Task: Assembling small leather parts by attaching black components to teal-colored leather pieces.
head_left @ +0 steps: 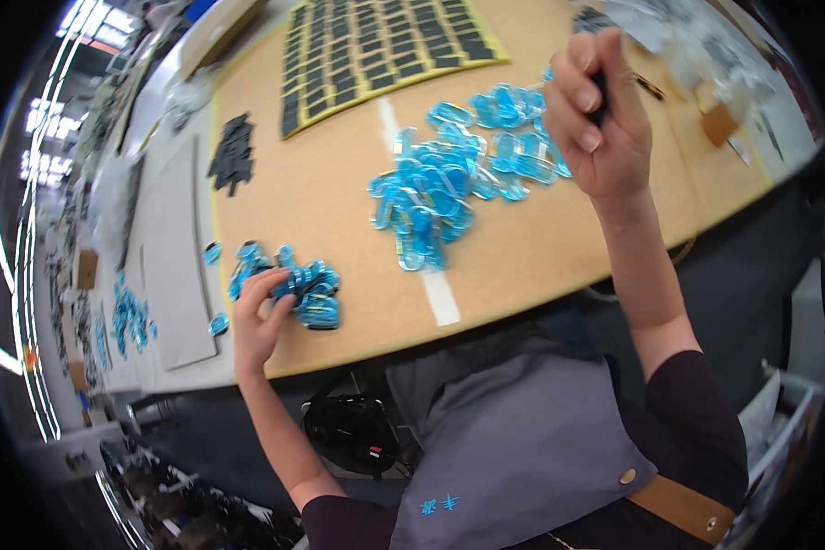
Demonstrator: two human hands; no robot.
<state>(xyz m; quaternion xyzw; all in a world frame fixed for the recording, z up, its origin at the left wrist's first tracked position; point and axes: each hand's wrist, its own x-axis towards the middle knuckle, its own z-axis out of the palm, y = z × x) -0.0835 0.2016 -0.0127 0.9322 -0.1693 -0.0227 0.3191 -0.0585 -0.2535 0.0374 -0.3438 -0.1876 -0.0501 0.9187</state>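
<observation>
My left hand [258, 321] reaches into a small pile of shiny, see-through blue pieces with dark edges [319, 307] at the left of the table. Its thumb and fingers close around a blue piece there, though blur hides the detail. Raised over the table's right side, my right hand [605, 124] is curled around a small black object [599, 96], mostly covered by the fingers. Between the hands lies a larger heap of clear blue oval pieces [431, 188], spreading right until my right hand covers its edge.
A yellow-edged board with rows of black rectangles [376, 46] lies at the back. Black strips [233, 154] are stacked at the left. A grey flat panel [181, 266] and more blue pieces [130, 316] lie farther left. Plastic bags [706, 60] fill the far right.
</observation>
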